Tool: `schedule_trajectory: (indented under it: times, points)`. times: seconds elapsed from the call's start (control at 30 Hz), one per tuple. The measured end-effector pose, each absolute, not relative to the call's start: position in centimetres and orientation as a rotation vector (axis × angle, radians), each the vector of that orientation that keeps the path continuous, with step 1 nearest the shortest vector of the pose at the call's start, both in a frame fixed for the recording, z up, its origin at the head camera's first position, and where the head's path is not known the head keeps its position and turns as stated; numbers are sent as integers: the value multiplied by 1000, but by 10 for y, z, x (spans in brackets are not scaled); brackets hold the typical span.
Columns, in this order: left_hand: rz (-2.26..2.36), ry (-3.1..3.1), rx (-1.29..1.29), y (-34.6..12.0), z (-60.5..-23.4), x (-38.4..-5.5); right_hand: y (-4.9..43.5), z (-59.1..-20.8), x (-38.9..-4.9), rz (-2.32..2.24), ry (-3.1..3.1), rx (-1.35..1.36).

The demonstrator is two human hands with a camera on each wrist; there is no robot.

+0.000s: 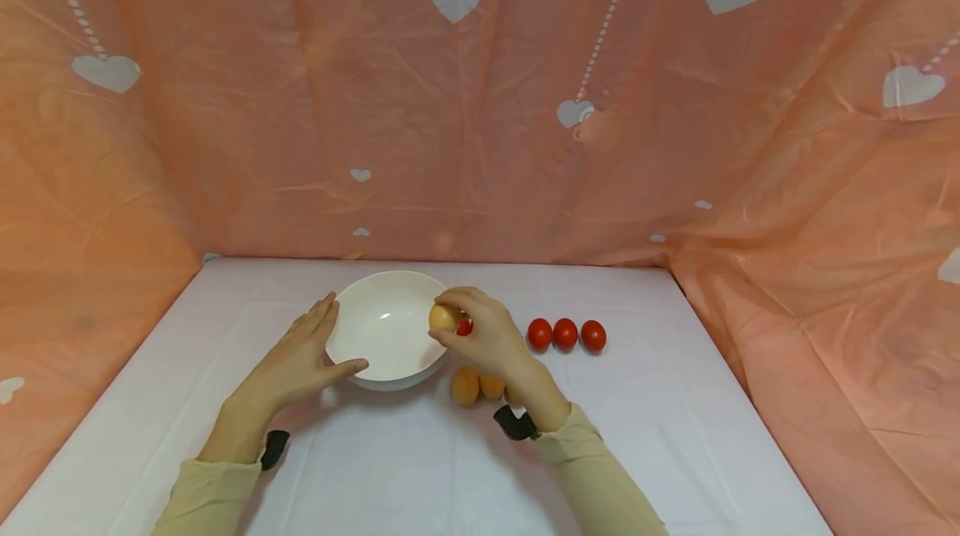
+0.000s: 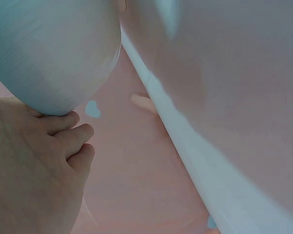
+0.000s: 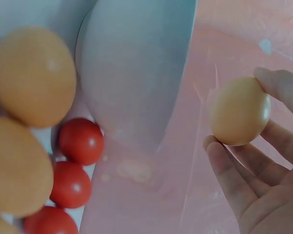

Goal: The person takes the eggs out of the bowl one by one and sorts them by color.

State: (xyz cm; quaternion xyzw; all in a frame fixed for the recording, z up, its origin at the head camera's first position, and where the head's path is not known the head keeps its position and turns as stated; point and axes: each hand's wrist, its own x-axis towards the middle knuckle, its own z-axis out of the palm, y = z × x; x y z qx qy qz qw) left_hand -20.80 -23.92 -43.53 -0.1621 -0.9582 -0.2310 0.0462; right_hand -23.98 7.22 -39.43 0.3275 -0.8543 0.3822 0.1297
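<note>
A white bowl [image 1: 385, 328] stands on the table. My left hand [image 1: 297, 361] rests against its left side with fingers extended and the thumb at the near rim. In the left wrist view, the fingertips touch the outside of the bowl [image 2: 63, 58]. My right hand [image 1: 483, 334] pinches a light brown egg [image 1: 442, 318] between thumb and fingers at the bowl's right rim. The right wrist view shows this held egg [image 3: 240, 111] raised off the table. More brown eggs [image 1: 465, 386] lie below the right hand, partly hidden by the wrist.
Red cherry tomatoes [image 1: 565, 334] lie in a row right of the bowl, with another red one [image 1: 465, 327] partly hidden behind the right hand. A white cloth covers the table [image 1: 375, 469]. Orange sheeting [image 1: 450, 144] with hearts hangs at the back and sides.
</note>
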Motion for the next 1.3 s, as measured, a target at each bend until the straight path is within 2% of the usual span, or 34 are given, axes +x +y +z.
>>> schedule_trajectory:
  times: [0.63,1.3]
  points:
    - [-700,-2934,-496,-241,-436,-208,132,-405,-230,1087,-2506,781]
    - [-696,-2924,-504,-241,-437,-209,193,-440,-212,978,-2564,724]
